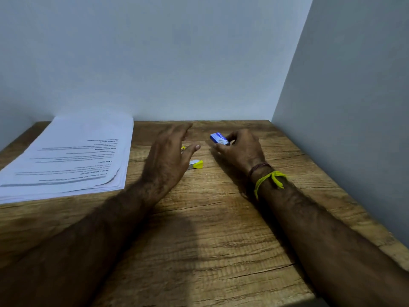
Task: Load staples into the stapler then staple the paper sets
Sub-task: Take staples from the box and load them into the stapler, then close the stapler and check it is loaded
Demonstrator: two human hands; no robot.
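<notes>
— So where does the small yellow-and-silver stapler (195, 164) lie?

— On the wooden surface (221, 229), partly hidden under the left hand (169, 156). That hand hovers over it with fingers spread and nothing in them. The stapler's long axis runs roughly left to right, its yellow end toward the right hand (241, 149).

— And the staples?

— The right hand's fingers are curled around a small blue-and-white staple box (219, 138), just right of the stapler. The left hand is clearly nearer the stapler, so I'd expect it to pick that up.

— The papers?

— A white printed paper stack (66, 156) rests well left of the stapler.
</notes>
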